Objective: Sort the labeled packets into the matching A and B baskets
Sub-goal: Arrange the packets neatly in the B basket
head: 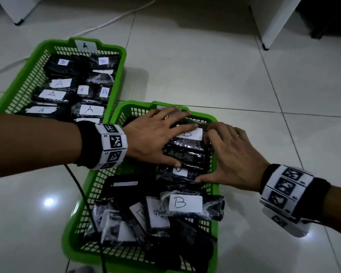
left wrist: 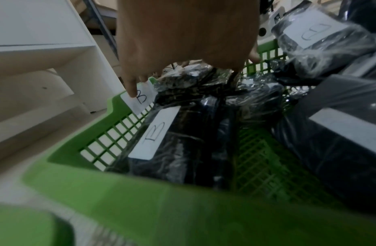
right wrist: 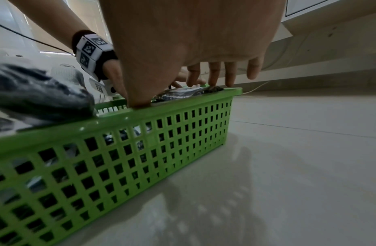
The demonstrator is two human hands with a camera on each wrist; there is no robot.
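Observation:
The green B basket point(head: 71, 233) stands in the middle of the floor, full of black plastic-wrapped packets with white B labels. Both hands lie on the packets at its far end. My left hand point(head: 161, 138) is spread flat, fingers straight over a B packet point(head: 185, 148). My right hand point(head: 228, 154) rests on the same pile from the right, thumb stretched along the near side. From the right wrist, the thumb point(right wrist: 138, 103) touches the basket rim point(right wrist: 182, 106). The left wrist view shows a fingertip point(left wrist: 132, 93) on the basket's B tag point(left wrist: 142, 98). The A basket point(head: 14, 91) holds A packets.
A large B packet point(head: 185, 203) hangs over the B basket's right rim near me. A black cable point(head: 81, 194) runs across the basket's left side. A white cable point(head: 106, 22) crosses the tiled floor behind. White furniture point(head: 268, 26) stands at the back right.

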